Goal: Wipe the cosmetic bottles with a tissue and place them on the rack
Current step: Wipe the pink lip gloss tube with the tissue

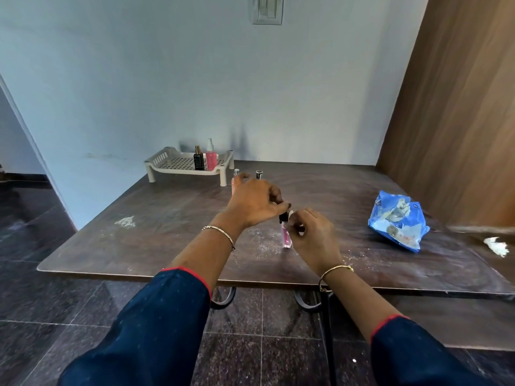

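Note:
A slim pink bottle (286,237) with a black cap stands upright on the dusty brown table (167,235). My left hand (252,203) pinches its black cap from above. My right hand (313,235) holds a white tissue (291,215) against the bottle's upper part. Behind my left hand two more bottles stand on the table, one pink with a silver cap (235,176) and one with a dark cap (259,174), both partly hidden. A beige rack (170,162) at the back holds a black bottle (198,158) and a pink spray bottle (211,156).
A blue tissue packet (397,218) lies on the right of the table. A crumpled white tissue (496,246) sits near the right edge. A wooden panel (451,107) rises at the right, a grey wall behind. White dust (126,222) marks the table's left.

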`<state>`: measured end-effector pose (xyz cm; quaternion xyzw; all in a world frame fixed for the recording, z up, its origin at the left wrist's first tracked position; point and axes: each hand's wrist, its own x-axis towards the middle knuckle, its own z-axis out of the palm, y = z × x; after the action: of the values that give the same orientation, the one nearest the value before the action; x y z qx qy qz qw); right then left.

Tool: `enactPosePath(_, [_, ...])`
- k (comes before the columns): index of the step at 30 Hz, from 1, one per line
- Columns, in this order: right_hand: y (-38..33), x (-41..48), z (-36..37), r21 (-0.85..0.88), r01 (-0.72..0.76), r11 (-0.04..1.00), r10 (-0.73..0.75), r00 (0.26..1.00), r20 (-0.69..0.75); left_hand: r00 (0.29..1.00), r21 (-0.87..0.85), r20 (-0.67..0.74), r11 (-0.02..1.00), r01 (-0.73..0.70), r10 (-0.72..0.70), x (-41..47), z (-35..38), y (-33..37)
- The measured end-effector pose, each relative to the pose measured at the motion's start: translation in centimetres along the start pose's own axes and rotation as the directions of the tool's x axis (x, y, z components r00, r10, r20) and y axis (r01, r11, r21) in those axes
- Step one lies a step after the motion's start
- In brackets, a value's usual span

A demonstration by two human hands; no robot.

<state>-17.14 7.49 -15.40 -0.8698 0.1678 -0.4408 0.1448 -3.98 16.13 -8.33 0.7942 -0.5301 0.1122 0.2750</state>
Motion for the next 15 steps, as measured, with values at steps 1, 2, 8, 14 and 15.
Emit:
enactPosePath(1, [-0.2, -0.1, 0.2, 0.020, -0.063, 0.998, 0.062, 0.998, 0.014, 1.000, 0.009, 0.005, 1.000, 0.007, -0.007, 0.0, -0.2, -0.3])
enactPosePath(2, [-0.4, -0.1, 0.4, 0.035, -0.129, 0.991, 0.128, 0.991, 0.033, 1.000, 0.016, 0.011, 1.000, 0.014, -0.014, 0.0, -0.3, -0.7])
enactPosePath(8, [-0.1, 0.3, 0.9, 0.022, -0.316, 0.949, 0.308, 0.937, 0.166, 0.999, -0.044, 0.002, 0.998, 0.035, -0.035, -0.7, -0.5, -1.9])
enactPosePath(14, [0.6, -0.6, 0.5, 0.003, -0.357, 0.934, 0.344, 0.903, 0.259, 1.000, -0.158, 0.021, 0.987, 0.017, -0.014, -0.6, 0.1, -1.1])
enactPosePath(15, [0.6, -0.6, 0.4, 0.008, -0.363, 0.932, 0.349, 0.900, 0.262, 1.000, -0.166, 0.028, 0.986, 0.017, -0.012, -0.5, 0.2, -0.9])
